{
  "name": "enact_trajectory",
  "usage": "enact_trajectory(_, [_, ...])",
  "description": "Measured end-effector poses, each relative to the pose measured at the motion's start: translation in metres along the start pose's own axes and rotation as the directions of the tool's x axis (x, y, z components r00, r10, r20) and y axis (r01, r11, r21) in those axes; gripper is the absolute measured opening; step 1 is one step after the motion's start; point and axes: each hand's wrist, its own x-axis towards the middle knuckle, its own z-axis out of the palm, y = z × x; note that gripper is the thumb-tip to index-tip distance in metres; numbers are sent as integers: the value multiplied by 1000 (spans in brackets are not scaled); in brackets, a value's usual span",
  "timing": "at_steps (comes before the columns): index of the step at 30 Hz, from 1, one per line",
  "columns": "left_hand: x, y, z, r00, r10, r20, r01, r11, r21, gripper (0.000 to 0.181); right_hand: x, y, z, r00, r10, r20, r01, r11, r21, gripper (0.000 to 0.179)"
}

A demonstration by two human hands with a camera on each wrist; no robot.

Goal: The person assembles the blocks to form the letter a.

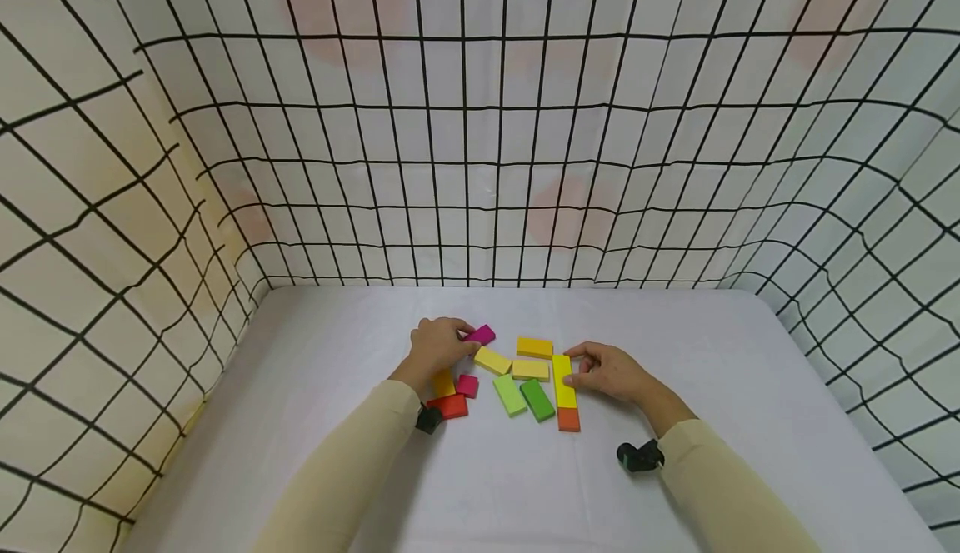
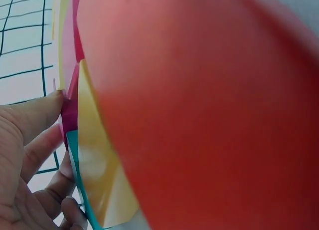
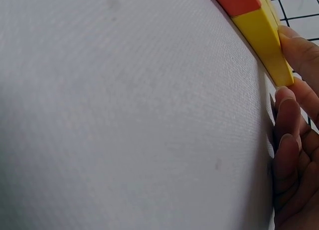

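My left hand (image 1: 438, 345) pinches a magenta block (image 1: 483, 334) between thumb and fingers at the back of the group. In the left wrist view that magenta block (image 2: 71, 115) shows at the thumb tip, with a teal block (image 2: 79, 175) close by the fingers. On the right, my right hand (image 1: 611, 371) holds the back part of a bright yellow block (image 1: 564, 386) with thumb and index finger. An orange-red block (image 1: 568, 420) adjoins its near end. In the right wrist view the yellow block (image 3: 264, 40) has the thumb at its side and a finger at its end.
Between the hands lie pale yellow blocks (image 1: 531, 371), an amber block (image 1: 535, 346), a lime block (image 1: 510, 395) and a green block (image 1: 537, 401). Near the left wrist are a red block (image 1: 448, 406) and a pink block (image 1: 467, 386). Black wire grid (image 1: 465, 161) borders the white table (image 1: 510, 486).
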Motion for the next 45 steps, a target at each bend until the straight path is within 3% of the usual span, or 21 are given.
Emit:
enact_trajectory(11, [7, 2, 6, 997, 67, -24, -67, 998, 24, 35, 0, 2, 1, 1000, 16, -5, -16, 1000, 2, 55])
enact_trajectory(24, [6, 11, 7, 998, 57, -32, -57, 998, 3, 33, 1, 4, 3, 1000, 5, -4, -6, 1000, -5, 55])
enact_trajectory(36, [8, 12, 11, 999, 37, -7, -38, 998, -55, 31, 1, 1, 3, 1000, 4, -6, -4, 1000, -21, 55])
enact_trajectory(45, [7, 10, 8, 997, 44, 58, -39, 997, -72, 28, 1, 0, 0, 1000, 1, -4, -1, 1000, -16, 56])
